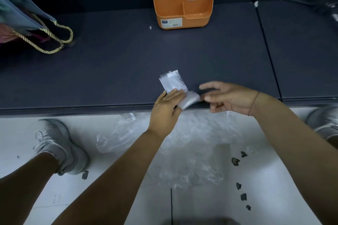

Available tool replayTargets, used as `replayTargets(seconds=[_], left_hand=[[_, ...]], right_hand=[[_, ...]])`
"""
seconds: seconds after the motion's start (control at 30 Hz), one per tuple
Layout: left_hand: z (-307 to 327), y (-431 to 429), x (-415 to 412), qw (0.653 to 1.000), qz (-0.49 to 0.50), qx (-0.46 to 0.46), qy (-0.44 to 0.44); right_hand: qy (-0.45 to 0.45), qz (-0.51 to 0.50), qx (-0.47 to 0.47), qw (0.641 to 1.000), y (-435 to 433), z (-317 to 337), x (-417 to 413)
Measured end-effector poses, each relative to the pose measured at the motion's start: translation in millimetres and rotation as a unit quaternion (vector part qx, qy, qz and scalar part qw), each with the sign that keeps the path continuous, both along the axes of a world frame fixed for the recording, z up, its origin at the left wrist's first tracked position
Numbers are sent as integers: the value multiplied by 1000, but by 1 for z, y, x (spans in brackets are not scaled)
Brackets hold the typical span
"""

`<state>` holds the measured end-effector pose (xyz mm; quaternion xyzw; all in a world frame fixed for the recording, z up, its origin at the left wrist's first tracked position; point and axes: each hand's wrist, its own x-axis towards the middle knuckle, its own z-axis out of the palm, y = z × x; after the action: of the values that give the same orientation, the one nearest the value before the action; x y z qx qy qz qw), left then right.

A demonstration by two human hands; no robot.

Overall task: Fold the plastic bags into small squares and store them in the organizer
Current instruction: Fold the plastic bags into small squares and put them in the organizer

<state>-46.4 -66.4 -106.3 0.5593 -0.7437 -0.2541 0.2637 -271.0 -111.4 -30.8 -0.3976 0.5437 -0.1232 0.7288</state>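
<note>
Plastic bag (172,82), partly folded, lies at the bench's (118,69) near edge under the flat, straight fingers of the left hand (164,107), the right hand (230,98) spread empty just beside it, the orange organizer (197,22) well beyond both hands.

Rope-handled bag (22,11) lies on the dark shelf (118,69), white sneaker (54,142) below

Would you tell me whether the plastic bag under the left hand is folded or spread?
Folded, not finished: the plastic bag is a narrow strip, its near end curling up by the left hand.
</note>
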Motion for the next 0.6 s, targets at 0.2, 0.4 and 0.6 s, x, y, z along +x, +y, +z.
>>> replayTargets(seconds=[0.2,0.4,0.6], left_hand=[[11,1,-3,999,28,29,35],[21,-1,-5,981,92,97,142],[21,-21,-8,941,237,128,204]], right_hand=[[98,87,-244,961,-4,-17,23],[91,-3,-199,976,-19,-28,49],[133,-88,-175,971,-25,-36,64]])
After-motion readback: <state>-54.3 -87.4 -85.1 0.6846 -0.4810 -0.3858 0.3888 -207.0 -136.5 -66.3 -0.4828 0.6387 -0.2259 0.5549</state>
